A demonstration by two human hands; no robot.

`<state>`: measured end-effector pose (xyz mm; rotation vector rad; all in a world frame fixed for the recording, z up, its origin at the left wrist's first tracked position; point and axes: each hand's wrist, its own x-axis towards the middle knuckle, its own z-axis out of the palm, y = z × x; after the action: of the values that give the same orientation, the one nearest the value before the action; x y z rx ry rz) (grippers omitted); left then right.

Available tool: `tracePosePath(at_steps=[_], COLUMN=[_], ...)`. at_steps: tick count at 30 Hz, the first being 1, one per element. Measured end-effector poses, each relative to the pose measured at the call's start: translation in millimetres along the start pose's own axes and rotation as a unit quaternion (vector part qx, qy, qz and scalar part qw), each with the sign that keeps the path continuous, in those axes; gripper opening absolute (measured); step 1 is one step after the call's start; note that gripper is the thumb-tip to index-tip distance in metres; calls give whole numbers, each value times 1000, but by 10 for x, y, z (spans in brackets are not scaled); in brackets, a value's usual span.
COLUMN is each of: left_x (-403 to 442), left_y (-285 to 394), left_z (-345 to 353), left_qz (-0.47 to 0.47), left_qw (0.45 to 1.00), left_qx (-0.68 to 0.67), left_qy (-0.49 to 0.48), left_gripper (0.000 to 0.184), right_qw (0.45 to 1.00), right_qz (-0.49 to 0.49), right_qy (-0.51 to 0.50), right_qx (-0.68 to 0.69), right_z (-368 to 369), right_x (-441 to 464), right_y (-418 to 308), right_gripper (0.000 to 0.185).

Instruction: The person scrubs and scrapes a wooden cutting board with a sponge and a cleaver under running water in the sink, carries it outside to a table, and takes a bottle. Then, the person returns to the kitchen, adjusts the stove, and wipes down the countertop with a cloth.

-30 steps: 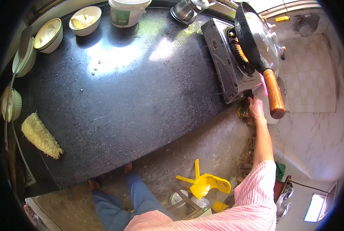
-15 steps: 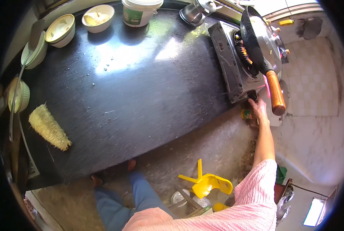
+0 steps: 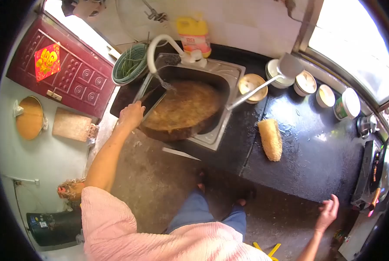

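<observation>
My left hand [image 3: 132, 115] is closed at the left edge of the metal sink [image 3: 224, 126], on what looks like a broad, dark-bladed knife [image 3: 153, 103] reaching under the tap. Water falls from the white curved faucet [image 3: 153, 54] near its tip. A thick round wooden chopping board [image 3: 183, 108] leans in the sink, its near edge over the front rim. My right hand [image 3: 329, 212] is open and holds nothing, fingers slightly curled, beside the counter's front edge. The nearest thing on the counter to it is a pale loofah [image 3: 270, 140].
A green basket [image 3: 131, 63] with green stalks and a yellow jug [image 3: 193, 37] stand by the sink. A spatula [image 3: 255, 92] rests across bowls [image 3: 252, 87]. At the right, a wok [image 3: 385, 169] stands on the gas stove [image 3: 363, 176]. A yellow stool [image 3: 273, 251] stands behind me.
The view has swung left from the stove to the sink. My right hand has left the stove knob and opened. My left hand, out of sight before, now shows at the sink.
</observation>
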<state>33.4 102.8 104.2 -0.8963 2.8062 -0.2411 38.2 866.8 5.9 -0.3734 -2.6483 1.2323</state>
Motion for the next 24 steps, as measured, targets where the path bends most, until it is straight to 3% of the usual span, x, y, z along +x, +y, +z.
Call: tracePosePath(at_steps=[4,9,13,16,19,24], left_x=[378,140,-23,156,168,473], left_y=[-575,-278,-102,-187,-280,-309], left_z=[384,416,109,-83,-265,20], left_qz=[52,241,333,353,293,260], left_qw=[997,970,936,921,926,910], left_qx=[62,-2,-39,-72,-143,-170], left_qy=[5,-23,-102,-145,-189,-274], left_gripper=[20,13,15,21,29,36], right_qw=[991,966,955,953,948,931], right_qz=[-25,-57,-77,-67,-21,-7], right_qy=[-118,-216,-243,-253,-268,-327], right_qx=[63,129,149,151,169,160], right_z=[1299,2309,2680,2764,2954,3380], right_x=[-678,-1203,-1461,-1420,-1272,-881], right_y=[-1309,-2075,-2461,-2530,-2505,-2800], right_gripper=[24,22,22,21,19,18])
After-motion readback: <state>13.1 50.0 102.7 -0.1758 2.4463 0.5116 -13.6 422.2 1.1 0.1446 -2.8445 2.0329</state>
